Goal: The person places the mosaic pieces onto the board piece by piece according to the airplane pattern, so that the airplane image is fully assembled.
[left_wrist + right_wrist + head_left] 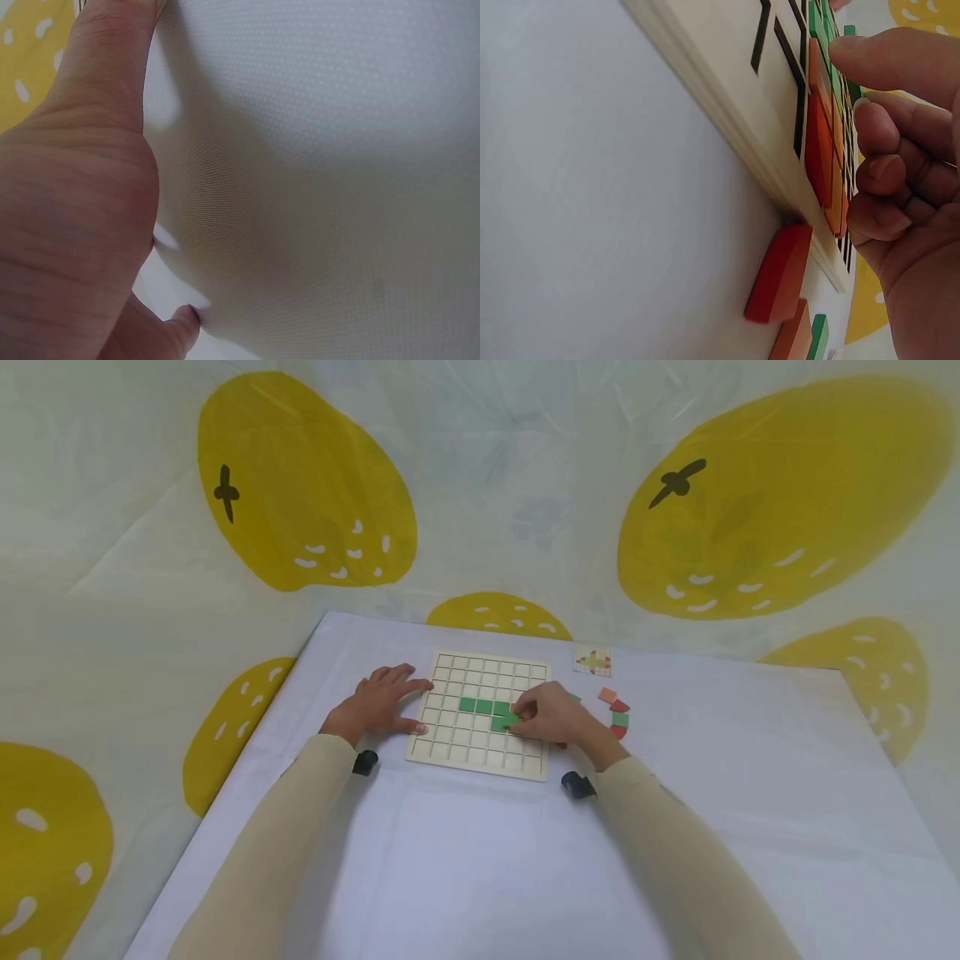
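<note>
A pale wooden grid board lies on the white-covered table, with a row of green square tiles across its middle. My right hand is over the board's right side, pinching a green tile between thumb and index finger, tilted on edge above the grid. Beneath that hand, red and orange tiles sit in the grid in the right wrist view; from the head the hand mostly hides them. My left hand has its fingers spread, thumb and index fingertip at the board's left edge.
Right of the board, loose red, orange and green pieces lie on the table. A small picture card with a coloured pattern is near the far edge. A red piece lies close beside the board's edge. Behind hangs a lemon-print cloth.
</note>
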{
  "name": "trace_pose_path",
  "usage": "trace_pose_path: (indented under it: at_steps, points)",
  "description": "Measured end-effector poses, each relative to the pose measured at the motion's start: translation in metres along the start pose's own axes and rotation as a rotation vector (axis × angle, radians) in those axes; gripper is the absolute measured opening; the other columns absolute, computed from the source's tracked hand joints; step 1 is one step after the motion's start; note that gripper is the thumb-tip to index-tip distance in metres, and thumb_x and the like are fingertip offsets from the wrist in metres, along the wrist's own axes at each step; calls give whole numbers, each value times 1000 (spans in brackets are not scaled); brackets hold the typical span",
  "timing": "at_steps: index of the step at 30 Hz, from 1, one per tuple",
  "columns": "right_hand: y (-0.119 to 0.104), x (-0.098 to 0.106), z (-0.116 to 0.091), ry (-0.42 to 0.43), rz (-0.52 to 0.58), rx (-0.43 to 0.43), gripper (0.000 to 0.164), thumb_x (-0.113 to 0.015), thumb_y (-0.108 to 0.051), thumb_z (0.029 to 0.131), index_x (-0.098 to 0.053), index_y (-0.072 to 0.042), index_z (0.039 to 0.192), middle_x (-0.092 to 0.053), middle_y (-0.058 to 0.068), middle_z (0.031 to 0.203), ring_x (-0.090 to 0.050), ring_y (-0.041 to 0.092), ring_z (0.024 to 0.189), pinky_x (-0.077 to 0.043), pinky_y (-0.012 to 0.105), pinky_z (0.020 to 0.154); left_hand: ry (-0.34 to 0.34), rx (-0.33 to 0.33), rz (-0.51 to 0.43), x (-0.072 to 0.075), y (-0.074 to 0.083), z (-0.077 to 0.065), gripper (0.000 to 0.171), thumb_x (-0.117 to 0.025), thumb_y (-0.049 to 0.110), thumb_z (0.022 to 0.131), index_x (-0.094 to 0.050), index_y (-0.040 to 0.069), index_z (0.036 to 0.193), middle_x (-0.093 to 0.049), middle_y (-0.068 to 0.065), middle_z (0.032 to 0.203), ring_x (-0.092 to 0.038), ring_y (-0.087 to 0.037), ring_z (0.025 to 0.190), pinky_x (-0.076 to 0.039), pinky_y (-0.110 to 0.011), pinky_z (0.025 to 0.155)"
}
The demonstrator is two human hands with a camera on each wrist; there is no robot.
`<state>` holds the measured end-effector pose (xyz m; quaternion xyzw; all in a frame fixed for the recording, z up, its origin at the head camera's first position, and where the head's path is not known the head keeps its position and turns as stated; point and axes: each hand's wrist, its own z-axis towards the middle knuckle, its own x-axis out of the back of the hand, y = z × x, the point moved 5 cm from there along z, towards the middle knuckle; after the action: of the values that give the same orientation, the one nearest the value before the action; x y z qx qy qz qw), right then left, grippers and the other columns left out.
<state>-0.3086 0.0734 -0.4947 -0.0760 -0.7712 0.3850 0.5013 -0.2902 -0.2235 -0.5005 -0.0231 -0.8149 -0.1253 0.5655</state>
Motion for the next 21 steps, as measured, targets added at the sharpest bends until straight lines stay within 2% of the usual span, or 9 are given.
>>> trace_pose_path:
  at_steps: [7,16,21]
  points:
    - [-13,-6,4,-32,-43,6,22,-84,-24,87,-79,-12,103,-67,2,84,-60,18,85,-50,27,72,5,4,-12,0,-1,1,86,-78,63,85,-39,42,159,-19,-6,175,-18,-44,159,-19,-73,126]
    - [-23,-19,11,-34,-46,66,11,-82,-22,88,-78,-14,93,-61,0,74,-58,17,81,-47,28,72,8,-2,-14,2,1,-2,86,-77,63,85,-39,42,159,-19,-7,175,-19,-44,158,-19,-73,126]
    - [-28,-23,15,-23,-87,104,12,-81,-21,89,-78,-12,95,-62,0,75,-57,15,77,-47,28,72,9,-7,-23,2,2,-3,85,-78,62,85,-40,41,159,-19,-7,175,-19,-44,158,-19,-73,126]
